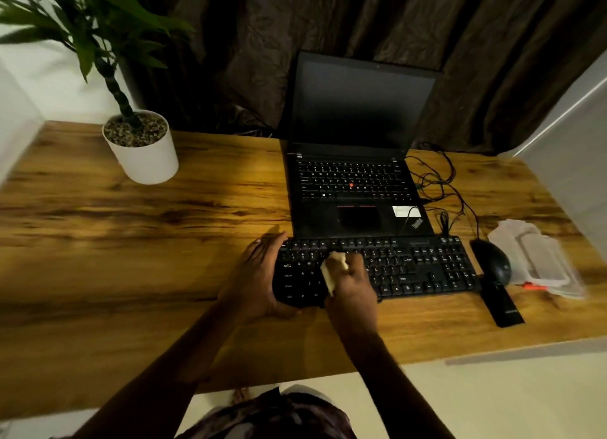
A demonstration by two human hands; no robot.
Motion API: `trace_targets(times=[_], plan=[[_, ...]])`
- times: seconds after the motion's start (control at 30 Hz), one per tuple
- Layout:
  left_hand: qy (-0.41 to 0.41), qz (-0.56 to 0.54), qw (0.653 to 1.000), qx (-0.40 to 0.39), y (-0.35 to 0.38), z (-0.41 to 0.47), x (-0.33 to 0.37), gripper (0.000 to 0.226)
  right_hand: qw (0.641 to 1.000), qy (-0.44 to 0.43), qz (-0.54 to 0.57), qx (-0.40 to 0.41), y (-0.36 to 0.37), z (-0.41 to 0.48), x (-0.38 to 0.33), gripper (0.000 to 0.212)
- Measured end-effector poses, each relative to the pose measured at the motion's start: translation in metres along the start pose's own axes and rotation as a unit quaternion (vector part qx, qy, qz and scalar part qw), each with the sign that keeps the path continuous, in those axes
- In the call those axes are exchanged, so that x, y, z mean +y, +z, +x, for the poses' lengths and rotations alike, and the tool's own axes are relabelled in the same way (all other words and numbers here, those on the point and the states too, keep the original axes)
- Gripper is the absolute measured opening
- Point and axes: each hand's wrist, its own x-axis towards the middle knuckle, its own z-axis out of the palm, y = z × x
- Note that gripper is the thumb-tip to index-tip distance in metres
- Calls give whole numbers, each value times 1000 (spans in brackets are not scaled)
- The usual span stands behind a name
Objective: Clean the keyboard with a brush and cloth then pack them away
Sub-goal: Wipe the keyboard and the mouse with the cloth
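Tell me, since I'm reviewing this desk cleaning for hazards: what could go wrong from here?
1. The right hand presses the cloth onto the keyboard; hard rubbing might pop off a keycap.
2. The keyboard lies close in front of the open laptop. Though the left hand grips its left end, a strong push could shove it into the laptop.
3. Loose cables lie beyond the mouse; a wide sweep might snag them.

You reach forward, bare-armed. Your left hand point(259, 274) clasps the left end of the keyboard point(427, 267), fingers over the far edge, thumb at the near edge. Your right hand point(353, 285) is just beside it, knuckles up, fingers curled round a cloth point(330, 274). The right hand is slightly blurred.
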Motion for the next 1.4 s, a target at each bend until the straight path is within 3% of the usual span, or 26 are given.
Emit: trace_targets(times=[0.1, 0.3, 0.5, 0.73, 0.93, 1.13, 1.27, 1.4], plan=[[-3, 3, 1000, -2, -1, -1, 1, 146, 999, -30, -2, -20, -1, 1, 6, 52], [5, 2, 1000, -1, -2, -1, 1, 146, 992, 122, -9, 20, -23, 6, 50, 55], [-2, 1, 1000, -1, -1, -1, 0, 147, 999, 26, -20, -10, -10, 2, 34, 68], [-12, 17, 1000, -11, 3, 1, -5, 148, 988, 149, -12, 41, -31, 7, 90, 55], [-25, 15, 999, -19, 5, 2, -8, 149, 998, 55, -33, 4, -19, 3, 80, 63], [-27, 18, 999, -20, 8, 1, -10, 149, 984, 174, -33, 32, -34, 13, 118, 55], [-33, 19, 999, -17, 8, 1, -10, 149, 988, 143, -29, 56, -34, 12, 102, 54], [-32, 11, 999, -21, 9, 1, -11, 149, 993, 104, -44, 21, -32, 9, 113, 56]])
